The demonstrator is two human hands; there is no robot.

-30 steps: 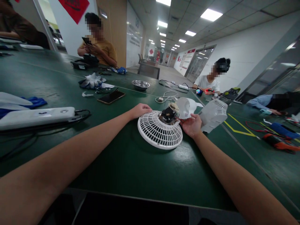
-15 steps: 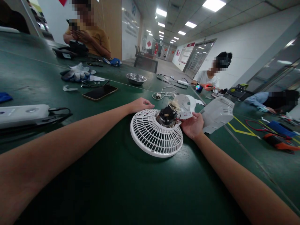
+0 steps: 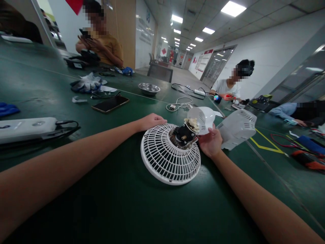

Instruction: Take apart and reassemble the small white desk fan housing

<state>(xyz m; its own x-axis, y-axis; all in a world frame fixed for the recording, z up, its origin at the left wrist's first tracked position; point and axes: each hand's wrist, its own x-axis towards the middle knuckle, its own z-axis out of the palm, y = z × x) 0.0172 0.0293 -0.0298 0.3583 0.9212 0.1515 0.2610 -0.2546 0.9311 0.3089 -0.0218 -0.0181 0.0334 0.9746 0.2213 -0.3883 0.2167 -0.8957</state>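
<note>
A white fan grille (image 3: 167,166) with radial slats lies in front of me, its motor (image 3: 183,135) standing bare at the centre with a cream plastic piece on top. My left hand (image 3: 151,122) grips the grille's far left rim, fingers bent over the edge and partly hidden. On the other side, my right hand (image 3: 211,141) holds a white rounded motor cover (image 3: 205,119) with vent slots, close beside the motor. Thin wires run near the motor on that side. Behind my right wrist stands a larger white fan housing (image 3: 236,130).
Farther back are a metal bowl (image 3: 149,89), a white cable (image 3: 181,104) with a plug, and a phone (image 3: 110,104). Work gloves (image 3: 87,83) and a white device (image 3: 27,128) lie left. An orange-black tool (image 3: 308,159) lies right. Several people sit around the green table (image 3: 122,203).
The grille and motor have come nearer to me, and the motor shows more from above. Both hands keep their hold. The camera view has shifted somewhat.
</note>
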